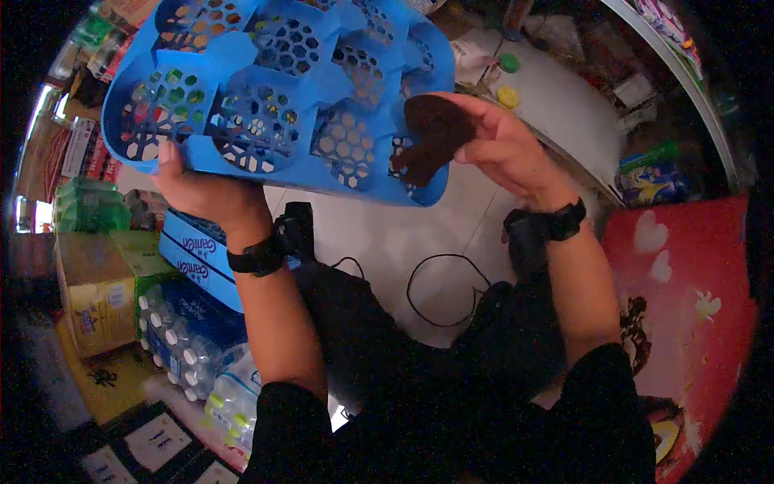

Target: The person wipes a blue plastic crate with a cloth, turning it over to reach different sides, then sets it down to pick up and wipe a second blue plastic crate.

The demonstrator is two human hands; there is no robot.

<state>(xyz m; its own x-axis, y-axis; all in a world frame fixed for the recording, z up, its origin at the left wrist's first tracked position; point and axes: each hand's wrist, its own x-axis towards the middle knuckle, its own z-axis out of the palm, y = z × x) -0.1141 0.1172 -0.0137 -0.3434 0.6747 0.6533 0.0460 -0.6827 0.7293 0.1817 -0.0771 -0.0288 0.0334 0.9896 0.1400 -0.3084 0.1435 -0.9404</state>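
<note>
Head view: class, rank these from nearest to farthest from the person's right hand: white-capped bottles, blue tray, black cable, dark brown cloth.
From the right hand, as the head view shows it:
1. Dark brown cloth: held in its fingers.
2. Blue tray: just to its left.
3. Black cable: below, looped on the floor.
4. White-capped bottles: far lower left.

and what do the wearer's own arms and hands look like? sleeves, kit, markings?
Left hand and right hand: bare, no gloves. Black strap-like left wristband and right wristband, each with a boxy black module alongside, apparently attached. Forearms uncovered below short black fabric sleeves. No readable markings.
</note>
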